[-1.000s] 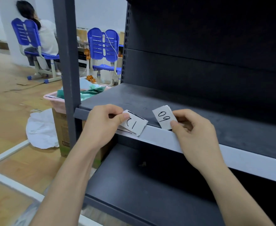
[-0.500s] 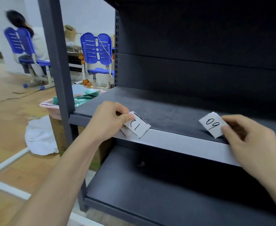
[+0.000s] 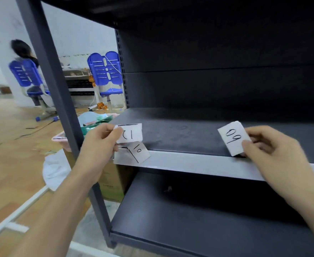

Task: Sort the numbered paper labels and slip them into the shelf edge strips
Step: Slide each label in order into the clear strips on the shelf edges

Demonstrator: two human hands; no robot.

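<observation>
My left hand (image 3: 98,145) pinches a small stack of white paper labels: the top label (image 3: 131,133) reads "12" upside down, and a lower label (image 3: 136,153) marked "10" fans out beneath it over the left end of the pale grey shelf edge strip (image 3: 198,165). My right hand (image 3: 269,151) holds a label marked "09" (image 3: 234,138) by its lower right corner, its bottom edge at the top of the strip further right. The dark shelf board (image 3: 186,134) lies behind both labels.
A dark metal upright (image 3: 59,101) stands left of my left hand. Beyond it a pink bin (image 3: 59,139) sits on a cardboard box (image 3: 111,182), with white cloth (image 3: 55,169) on the wooden floor. Blue chairs (image 3: 106,71) and a seated person (image 3: 22,51) are further back. A lower shelf (image 3: 198,219) lies beneath.
My left hand lifted its stack and fanned it, so the "10" label now shows under the "12". My right hand carried the "09" label rightwards along the strip, away from the left hand.
</observation>
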